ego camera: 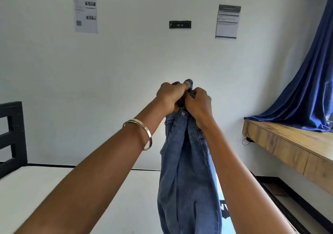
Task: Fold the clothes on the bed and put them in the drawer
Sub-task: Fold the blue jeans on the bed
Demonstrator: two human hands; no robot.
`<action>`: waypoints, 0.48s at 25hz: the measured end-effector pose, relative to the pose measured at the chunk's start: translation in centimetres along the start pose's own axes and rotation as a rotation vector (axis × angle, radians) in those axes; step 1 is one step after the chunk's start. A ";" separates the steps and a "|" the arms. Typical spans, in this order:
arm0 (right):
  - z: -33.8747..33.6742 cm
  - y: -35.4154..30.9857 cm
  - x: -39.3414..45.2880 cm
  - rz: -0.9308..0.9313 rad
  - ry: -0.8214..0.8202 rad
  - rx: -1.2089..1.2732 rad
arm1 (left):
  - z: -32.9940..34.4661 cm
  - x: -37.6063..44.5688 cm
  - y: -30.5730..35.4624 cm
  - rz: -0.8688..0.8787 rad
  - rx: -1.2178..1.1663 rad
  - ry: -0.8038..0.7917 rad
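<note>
- The jeans [187,170] are gripped at the top by both the left hand [169,96] and the right hand [199,102], mid-frame.
- They hang down over the bed [72,197].
- Folding seems just begun; next, the legs should be lined up and laid flat.

White-sheeted bed [54,188], black frame [12,136] at left; 1 pale printed garment [224,210] lying at its right edge.
</note>
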State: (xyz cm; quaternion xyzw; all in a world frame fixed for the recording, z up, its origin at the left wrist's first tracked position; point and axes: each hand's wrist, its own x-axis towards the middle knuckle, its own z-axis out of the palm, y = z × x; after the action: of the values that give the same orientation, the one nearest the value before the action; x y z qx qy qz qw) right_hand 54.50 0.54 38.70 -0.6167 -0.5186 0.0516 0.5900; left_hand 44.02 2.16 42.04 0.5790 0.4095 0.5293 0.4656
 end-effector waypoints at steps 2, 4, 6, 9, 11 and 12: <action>-0.6 0.8 0.0 0.028 -0.227 0.171 | 0.0 -0.8 0.2 -0.051 -0.148 -0.200; -1.9 1.9 0.5 -0.029 -0.374 0.110 | -1.2 -0.9 -0.3 -0.010 -0.266 -0.351; -3.2 2.6 0.8 -0.122 -0.334 0.008 | -2.0 -0.1 -1.5 0.188 -0.152 -0.347; -4.7 1.9 0.9 -0.138 -0.151 0.202 | -1.3 1.5 -3.1 0.749 0.523 -0.004; -5.5 1.4 0.6 -0.151 -0.196 0.412 | -0.2 1.5 -3.1 0.910 0.698 0.003; -5.8 1.3 0.4 -0.188 -0.258 0.468 | 0.1 1.6 -2.7 0.922 0.698 -0.054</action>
State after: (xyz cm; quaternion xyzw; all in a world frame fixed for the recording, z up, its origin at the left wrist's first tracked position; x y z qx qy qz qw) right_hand 59.35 -2.76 39.67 -0.4012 -0.6181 0.1932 0.6478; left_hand 44.31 4.32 39.76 0.8303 0.2532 0.4960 -0.0215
